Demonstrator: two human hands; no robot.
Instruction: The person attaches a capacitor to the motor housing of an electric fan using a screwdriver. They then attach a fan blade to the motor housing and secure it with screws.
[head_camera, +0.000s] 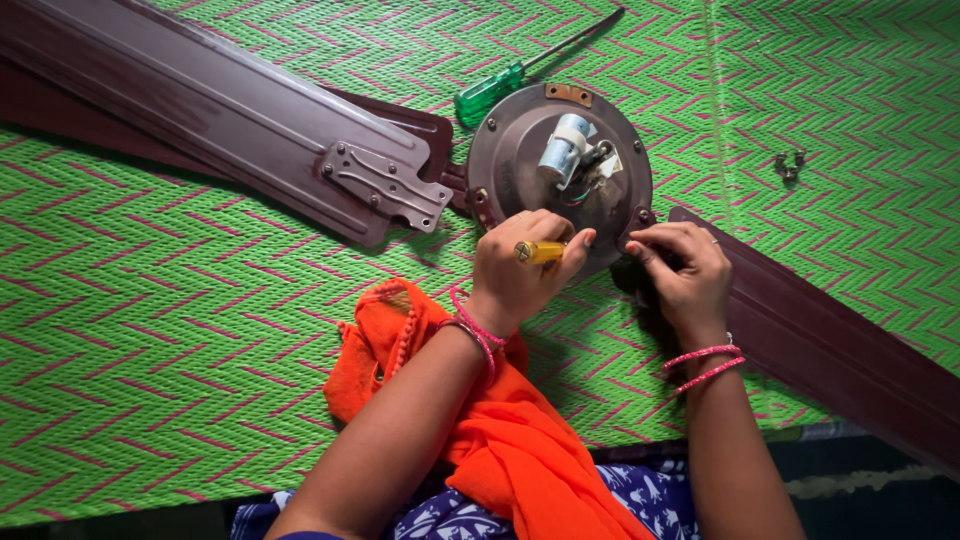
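Fingers of left hand (520, 265) grip yellow-handled screwdriver (540, 252) (right hand (682, 268) pinches motor housing (560, 165)).

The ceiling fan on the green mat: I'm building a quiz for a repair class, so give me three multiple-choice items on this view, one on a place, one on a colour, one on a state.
1. Where does the green-handled screwdriver lie?
A. On the mat beyond the fan motor housing
B. On the orange cloth
C. In the right hand

2. What colour is the tool handle gripped in the left hand?
A. Red
B. Yellow
C. Black

3. How does the fan blade at upper left stand?
A. Bolted to the housing
B. Held in both hands
C. Detached, lying loose on the mat

Answers: 1 A, it rests past the housing's far edge. 2 B, a yellow handle shows between the fingers. 3 C, its metal bracket ends free, short of the housing, while the right hand rests at the housing's rim.
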